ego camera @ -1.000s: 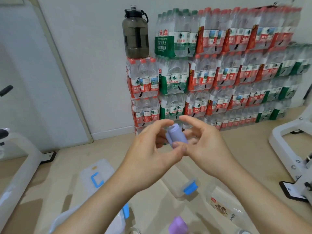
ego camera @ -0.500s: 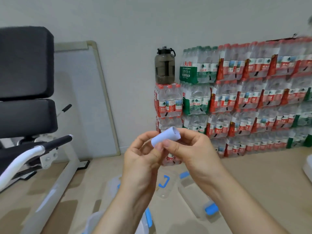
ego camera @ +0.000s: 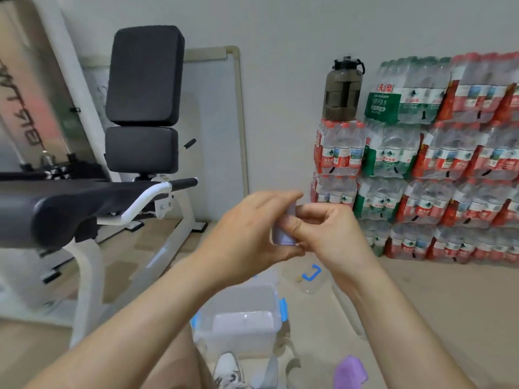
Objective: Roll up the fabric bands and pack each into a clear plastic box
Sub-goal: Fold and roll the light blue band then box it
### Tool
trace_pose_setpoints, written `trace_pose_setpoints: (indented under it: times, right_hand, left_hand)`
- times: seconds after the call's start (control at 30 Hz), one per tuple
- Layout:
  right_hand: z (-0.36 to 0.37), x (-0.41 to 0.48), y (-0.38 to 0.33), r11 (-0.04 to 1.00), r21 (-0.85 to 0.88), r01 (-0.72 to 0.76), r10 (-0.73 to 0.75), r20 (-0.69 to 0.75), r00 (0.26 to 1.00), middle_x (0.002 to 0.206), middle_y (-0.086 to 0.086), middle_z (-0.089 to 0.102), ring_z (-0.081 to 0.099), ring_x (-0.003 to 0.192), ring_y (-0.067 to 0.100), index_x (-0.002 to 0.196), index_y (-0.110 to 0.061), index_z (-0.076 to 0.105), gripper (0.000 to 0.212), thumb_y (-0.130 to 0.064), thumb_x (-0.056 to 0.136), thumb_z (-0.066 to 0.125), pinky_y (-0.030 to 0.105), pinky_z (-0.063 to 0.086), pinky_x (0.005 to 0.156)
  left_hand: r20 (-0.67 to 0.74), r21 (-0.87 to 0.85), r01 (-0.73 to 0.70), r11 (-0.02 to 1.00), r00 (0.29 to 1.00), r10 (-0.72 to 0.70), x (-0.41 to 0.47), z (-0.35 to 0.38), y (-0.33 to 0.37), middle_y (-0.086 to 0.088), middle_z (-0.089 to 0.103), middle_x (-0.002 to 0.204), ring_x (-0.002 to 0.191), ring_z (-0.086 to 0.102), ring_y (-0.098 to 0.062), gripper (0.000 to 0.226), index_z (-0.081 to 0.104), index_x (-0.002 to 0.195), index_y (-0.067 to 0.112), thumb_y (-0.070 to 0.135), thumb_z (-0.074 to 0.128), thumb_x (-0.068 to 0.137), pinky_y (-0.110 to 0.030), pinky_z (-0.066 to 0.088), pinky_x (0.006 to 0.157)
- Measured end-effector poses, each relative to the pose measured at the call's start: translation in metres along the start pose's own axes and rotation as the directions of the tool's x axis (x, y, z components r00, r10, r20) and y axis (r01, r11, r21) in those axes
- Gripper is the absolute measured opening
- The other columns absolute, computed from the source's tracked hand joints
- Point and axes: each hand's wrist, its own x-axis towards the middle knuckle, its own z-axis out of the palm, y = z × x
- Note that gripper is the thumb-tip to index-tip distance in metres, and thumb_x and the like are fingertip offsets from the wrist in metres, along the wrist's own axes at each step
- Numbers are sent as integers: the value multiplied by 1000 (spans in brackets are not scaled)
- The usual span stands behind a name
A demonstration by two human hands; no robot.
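Both hands meet at chest height around a pale lilac rolled fabric band (ego camera: 283, 234). My left hand (ego camera: 247, 234) wraps the roll from the left, and my right hand (ego camera: 328, 234) pinches it from the right with thumb and fingers. Most of the roll is hidden between the fingers. Below the hands, a clear plastic box (ego camera: 241, 321) with blue clips stands on the floor, something pale lilac inside it. A purple fabric band (ego camera: 351, 370) lies on the floor at the bottom right.
A clear lid with a blue handle (ego camera: 310, 273) lies on the floor past the box. A black and white exercise bench (ego camera: 118, 192) fills the left. Stacked packs of water bottles (ego camera: 421, 164) line the right wall. My white shoe (ego camera: 229, 370) is near the box.
The view has swung left and down, bringing the bench and the box into sight. The roll has turned from lying sideways to nearly upright and sits deeper between my fingers.
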Motion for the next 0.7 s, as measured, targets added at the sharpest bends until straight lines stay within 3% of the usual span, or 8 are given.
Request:
trace_pose_setpoints:
  times: [0.13, 0.3, 0.4, 0.5, 0.6, 0.7]
  right_hand:
    - [4, 7, 22, 992, 76, -99, 92, 88, 992, 73, 9, 73, 69, 68, 19, 84, -7, 75, 13, -19, 81, 73, 33, 58, 68]
    - [1, 14, 55, 926, 254, -280, 207, 279, 938, 87, 7, 70, 64, 77, 15, 100, -10, 71, 15, -13, 88, 62, 22, 48, 73]
    - [4, 23, 76, 893, 345, -289, 221, 222, 950, 89, 6, 73, 68, 75, 12, 106, -6, 69, 20, -6, 87, 62, 19, 52, 71]
    - [12, 36, 102, 877, 385, -288, 278, 84, 957, 86, 12, 73, 68, 71, 15, 103, -4, 68, 18, -1, 85, 64, 20, 53, 64]
    - [11, 50, 139, 940, 213, -267, 288, -73, 955, 83, 11, 74, 68, 72, 19, 91, -11, 71, 17, 1, 79, 71, 26, 53, 69]
    - [8, 58, 171, 961, -12, -278, 275, -117, 954, 81, 0, 75, 69, 75, 12, 88, -20, 72, 24, 0, 76, 74, 22, 54, 69]
  left_hand:
    - [24, 131, -28, 991, 999, 25, -2, 1, -7, 7, 70, 102, 93, 65, -16, 61, 59, 114, 22, 58, 67, 66, -31, 54, 76]
    - [61, 212, -26, 977, 998, 13, -1, 12, -24, 7, 71, 87, 82, 68, -22, 53, 64, 112, 16, 38, 74, 64, -29, 53, 69]
    - [149, 254, -57, 965, 989, 19, 3, 26, -41, 6, 69, 84, 79, 66, -24, 53, 62, 115, 17, 34, 72, 66, -33, 53, 65]
    - [243, 259, -60, 964, 970, -5, 6, 49, -69, 1, 68, 101, 92, 64, -25, 60, 56, 124, 18, 40, 75, 71, -38, 54, 71]
    - [432, 65, 127, 990, 890, -142, 7, 75, -101, 6, 62, 119, 107, 57, -13, 66, 51, 130, 24, 47, 74, 74, -29, 46, 90]
    - [551, -131, 397, 909, 791, -266, 2, 103, -132, 7, 67, 105, 92, 62, -9, 48, 58, 123, 24, 38, 72, 80, -27, 51, 85]
